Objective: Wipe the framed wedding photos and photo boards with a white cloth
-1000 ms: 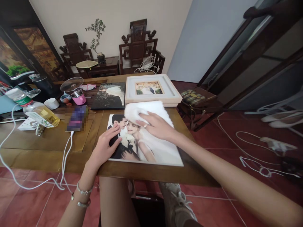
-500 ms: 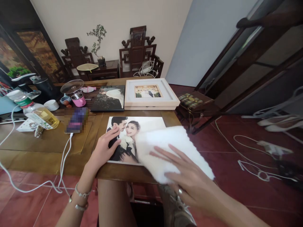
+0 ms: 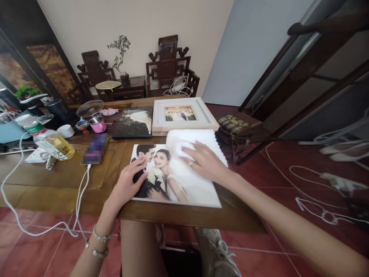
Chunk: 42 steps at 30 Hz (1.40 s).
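Photo print lies flat at the near edge of the wooden table, under both hands. The left hand rests on its left side, fingers spread, gripping nothing. The right hand lies flat, fingers extended, pressing a white cloth onto the print's upper right corner. Just beyond the cloth sits a white framed picture, with a dark print beside it. Farther left are a pink cup and a bottle.
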Tool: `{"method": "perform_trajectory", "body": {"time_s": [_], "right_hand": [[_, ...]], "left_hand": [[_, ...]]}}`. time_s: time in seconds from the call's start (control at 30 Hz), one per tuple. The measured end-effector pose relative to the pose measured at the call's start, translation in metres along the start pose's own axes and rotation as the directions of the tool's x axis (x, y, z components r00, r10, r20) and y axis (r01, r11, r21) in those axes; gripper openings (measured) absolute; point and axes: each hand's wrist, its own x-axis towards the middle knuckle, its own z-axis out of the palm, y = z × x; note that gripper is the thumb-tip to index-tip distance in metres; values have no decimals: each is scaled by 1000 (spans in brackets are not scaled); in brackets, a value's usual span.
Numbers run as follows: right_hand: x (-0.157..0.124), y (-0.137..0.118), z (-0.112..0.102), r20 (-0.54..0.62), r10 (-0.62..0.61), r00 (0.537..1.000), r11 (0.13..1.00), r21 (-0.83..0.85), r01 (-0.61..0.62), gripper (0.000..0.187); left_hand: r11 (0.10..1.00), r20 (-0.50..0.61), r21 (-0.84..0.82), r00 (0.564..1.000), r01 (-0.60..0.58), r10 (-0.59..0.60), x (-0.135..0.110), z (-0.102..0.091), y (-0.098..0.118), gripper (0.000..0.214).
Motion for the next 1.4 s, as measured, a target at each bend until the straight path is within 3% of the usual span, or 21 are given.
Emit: {"method": "perform_trajectory", "body": {"time_s": [0.13,0.27,0.43,0.5,0.6,0.77,0.9,1.0,1.2,1.33,1.4], "right_hand": [[-4,-20,1,7,-16,1000,1000,-2,16,30],[-48,-65,-7,18,-134,991,987,97,131,34],[-90,-106,-21,-52,-298,953,931,206,303,20],[-90,-103,-23,-48,-350,936,906,235,351,20],[-72,-79,-23,15,-345,939,912,243,331,23],[-17,-27,-10,59,-191,980,978,98,185,31],[13,-23,-1,107,-40,993,999,19,38,33],[4,-47,0,120,-48,992,998,49,43,35],[-58,-100,-11,73,-336,939,915,263,307,20],[-78,-92,-21,-28,-472,881,839,292,459,18],[-79,-76,-23,-54,-448,892,853,273,445,20]], "left_hand": [[1000,-8,2,1000,14,-14,0,0,-2,33],[1000,-7,14,1000,17,-17,0,0,-4,33],[1000,20,7,1000,16,-16,1,-1,1,41],[1000,37,11,999,29,-30,1,-2,3,44],[999,57,19,998,30,-31,1,-2,5,45],[1000,78,28,997,10,-12,2,-2,3,46],[1000,64,19,998,19,-21,2,-1,2,47],[1000,51,-4,998,28,-28,2,-1,1,44],[999,44,-47,999,16,-14,1,-1,0,42],[999,52,-37,998,20,-18,1,-1,-1,43],[1000,49,-22,999,16,-15,1,0,-2,43]]}}
